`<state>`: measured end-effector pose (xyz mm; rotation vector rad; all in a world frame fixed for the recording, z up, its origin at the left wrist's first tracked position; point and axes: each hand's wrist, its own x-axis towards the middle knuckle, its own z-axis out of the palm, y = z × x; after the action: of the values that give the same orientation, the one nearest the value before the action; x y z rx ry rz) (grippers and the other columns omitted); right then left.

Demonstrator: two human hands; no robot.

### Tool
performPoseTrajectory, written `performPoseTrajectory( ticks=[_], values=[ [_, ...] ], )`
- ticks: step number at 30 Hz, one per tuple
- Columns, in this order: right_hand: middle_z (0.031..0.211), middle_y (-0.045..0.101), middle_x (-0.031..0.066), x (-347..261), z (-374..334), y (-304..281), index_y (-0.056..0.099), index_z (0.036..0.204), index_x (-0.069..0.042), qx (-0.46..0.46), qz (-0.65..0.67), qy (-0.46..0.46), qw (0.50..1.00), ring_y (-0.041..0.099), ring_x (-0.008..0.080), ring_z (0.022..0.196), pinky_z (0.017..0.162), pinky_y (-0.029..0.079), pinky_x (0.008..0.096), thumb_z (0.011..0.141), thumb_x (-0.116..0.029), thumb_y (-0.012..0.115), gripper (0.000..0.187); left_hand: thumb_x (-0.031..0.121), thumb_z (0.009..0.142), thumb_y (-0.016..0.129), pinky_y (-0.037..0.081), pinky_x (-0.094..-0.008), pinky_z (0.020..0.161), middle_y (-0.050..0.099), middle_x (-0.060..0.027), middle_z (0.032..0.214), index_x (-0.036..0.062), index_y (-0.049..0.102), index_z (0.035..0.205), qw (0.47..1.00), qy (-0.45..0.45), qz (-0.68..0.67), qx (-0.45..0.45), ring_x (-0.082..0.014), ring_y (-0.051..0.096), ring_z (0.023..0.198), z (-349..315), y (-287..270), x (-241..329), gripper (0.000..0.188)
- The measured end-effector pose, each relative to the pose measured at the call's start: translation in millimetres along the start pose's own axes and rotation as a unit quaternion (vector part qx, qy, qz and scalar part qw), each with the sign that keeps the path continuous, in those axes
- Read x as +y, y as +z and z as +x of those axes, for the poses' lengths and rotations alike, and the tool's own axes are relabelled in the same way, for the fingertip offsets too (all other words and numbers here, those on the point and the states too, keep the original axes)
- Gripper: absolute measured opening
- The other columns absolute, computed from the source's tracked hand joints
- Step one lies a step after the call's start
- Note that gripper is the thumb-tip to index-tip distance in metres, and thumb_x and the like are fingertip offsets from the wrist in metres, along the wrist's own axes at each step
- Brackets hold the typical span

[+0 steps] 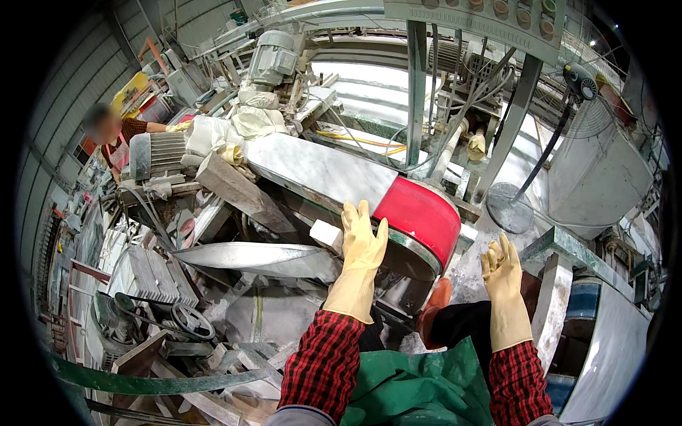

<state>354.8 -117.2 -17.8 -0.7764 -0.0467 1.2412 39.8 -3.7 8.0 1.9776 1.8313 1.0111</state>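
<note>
My left hand [361, 263], in a cream rubber glove, is raised beside a long machine bed [312, 167] with a pale top. Its fingers are stretched out, and it holds nothing that I can see. Close to the fingertips is the bed's rounded red end [419, 216]. A small white block [327, 235] shows just left of that hand. My right hand [504, 287], gloved alike, hangs over the dusty floor right of the red end. Its fingers are loosely bent and apart, with nothing visible in them. A green apron [419, 383] covers my lap between the plaid sleeves.
Motors [273, 58] and frames stand at the back. A co-worker in a plaid sleeve [133, 128] reaches toward the machine at far left. Broken slabs [153, 277] and a handwheel [192, 323] crowd the left. A fan [580, 84] stands at right, near a stone-topped bench [579, 255].
</note>
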Motion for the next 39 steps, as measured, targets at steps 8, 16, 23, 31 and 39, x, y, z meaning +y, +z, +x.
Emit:
performPoseTrajectory(
  ticks=[8,16,23,31,39],
  values=[
    [0.093,0.073,0.0062,0.2,-1.0,1.2,0.059,0.132,-0.016,0.005,0.0,0.002,1.0,0.071,0.0155,0.073,0.074,0.062,0.0316,0.1,-0.034,0.06,0.037,0.029,0.092,0.064,0.033,-0.047,0.115,0.029,-0.0307,0.152,-0.0006,0.043,0.143,1.0,-0.007,-0.008,-0.009,-0.0474,0.03,0.141,-0.5,-3.7,2.9,0.063],
    [0.095,0.073,0.005,0.5,-1.4,2.1,0.058,0.134,-0.016,0.009,-0.005,-0.003,1.0,0.071,0.0146,0.073,0.07,0.061,0.0289,0.1,-0.035,0.06,0.039,0.029,0.092,0.064,0.033,-0.0489,0.115,0.03,-0.0314,0.151,-0.0001,0.043,0.143,1.0,0.001,0.002,0.002,-0.0491,0.031,0.14,-0.7,-0.2,1.1,0.062],
    [0.094,0.073,0.0071,1.3,-0.2,0.5,0.057,0.133,-0.014,-0.001,0.004,-0.006,1.0,0.071,0.0157,0.074,0.07,0.062,0.0303,0.101,-0.036,0.057,0.038,0.029,0.092,0.065,0.034,-0.0487,0.115,0.03,-0.0322,0.151,0.0007,0.042,0.144,1.0,0.006,0.004,0.008,-0.049,0.031,0.14,-0.9,0.9,0.4,0.063],
    [0.094,0.074,0.0075,0.5,1.2,-1.0,0.056,0.134,-0.014,-0.011,0.005,0.001,1.0,0.072,0.0162,0.074,0.072,0.062,0.0318,0.102,-0.034,0.056,0.037,0.029,0.092,0.065,0.032,-0.0487,0.116,0.029,-0.0327,0.153,0.0013,0.042,0.145,1.0,-0.004,0.001,0.001,-0.0495,0.03,0.141,-0.9,0.9,0.2,0.064],
    [0.093,0.074,0.0076,-0.3,-1.3,2.1,0.058,0.132,-0.014,-0.006,0.001,0.004,1.0,0.071,0.0163,0.073,0.072,0.063,0.0317,0.102,-0.034,0.055,0.036,0.03,0.093,0.064,0.032,-0.0487,0.116,0.027,-0.0323,0.154,0.0014,0.042,0.145,1.0,-0.002,-0.001,0.001,-0.0487,0.029,0.142,-0.7,2.1,-2.2,0.064]
  ],
)
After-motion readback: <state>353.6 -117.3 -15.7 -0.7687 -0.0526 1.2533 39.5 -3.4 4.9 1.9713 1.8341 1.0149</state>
